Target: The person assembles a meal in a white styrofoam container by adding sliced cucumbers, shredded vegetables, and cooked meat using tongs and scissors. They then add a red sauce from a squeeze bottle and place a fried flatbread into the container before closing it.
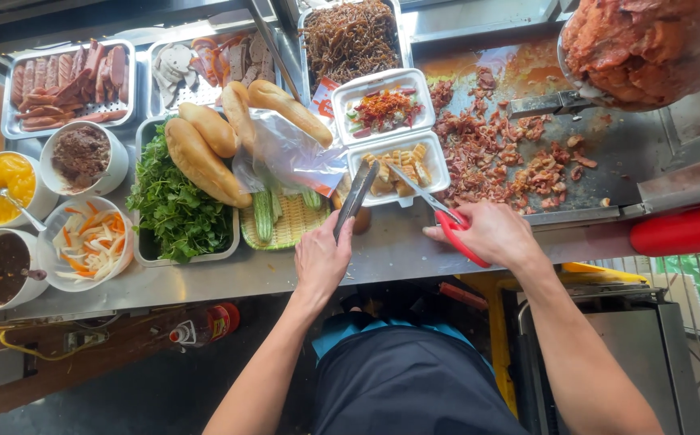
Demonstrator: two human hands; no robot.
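Note:
My left hand [320,259] grips metal tongs [357,195] whose tips reach into the near half of an open white foam box [388,129]. My right hand [491,234] holds red-handled scissors [434,208], blades pointing into the same half, over pale cut pieces of food [402,165]. The far half of the box holds shredded red and orange toppings [384,107]. Both hands rest at the steel counter's [390,250] front edge.
Baguettes [205,157] and a clear plastic bag lie left of the box, over a tray of green herbs [177,209]. Bowls of sauces and pickled vegetables [88,242] stand at the left. Chopped meat [495,157] covers a tray on the right, under a meat spit [648,44].

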